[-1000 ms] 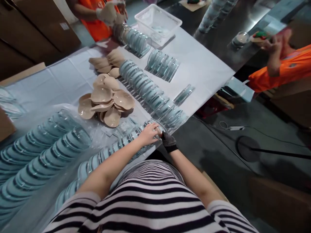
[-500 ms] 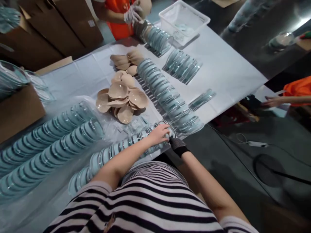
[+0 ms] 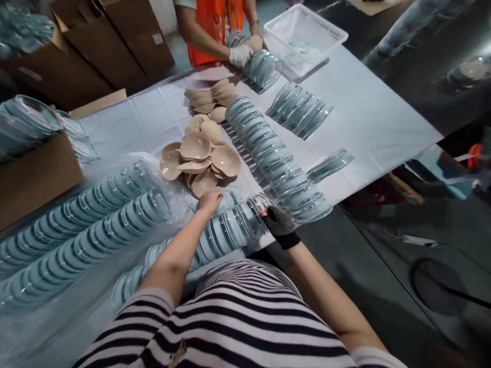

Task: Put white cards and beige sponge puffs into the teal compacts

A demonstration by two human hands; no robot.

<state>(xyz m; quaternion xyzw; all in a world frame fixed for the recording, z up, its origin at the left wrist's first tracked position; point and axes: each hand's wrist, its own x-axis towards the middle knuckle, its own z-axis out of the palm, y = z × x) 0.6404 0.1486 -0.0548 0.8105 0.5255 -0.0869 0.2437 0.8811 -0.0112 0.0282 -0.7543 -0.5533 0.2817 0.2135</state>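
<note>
A row of clear glass lids (image 3: 226,232) lies on edge along the near side of the white-covered table (image 3: 368,117). My right hand (image 3: 279,223), in a black glove, presses against the right end of this row. My left hand (image 3: 209,201), bare, rests on the far side of the same row, near a pile of beige plastic pieces (image 3: 199,161). Between both hands the lids are squeezed together into a stack.
Longer rows of glass lids (image 3: 76,225) lie at the left, and another row (image 3: 268,153) runs up the middle. A person in an orange vest (image 3: 215,25) handles lids at the far end beside a white basket (image 3: 305,36). Cardboard boxes (image 3: 38,174) stand at the left.
My left hand has slid leftwards from the row's right end to its far side. The right hand stays at the end. The camera has turned left and the co-worker has bent over the far lids.
</note>
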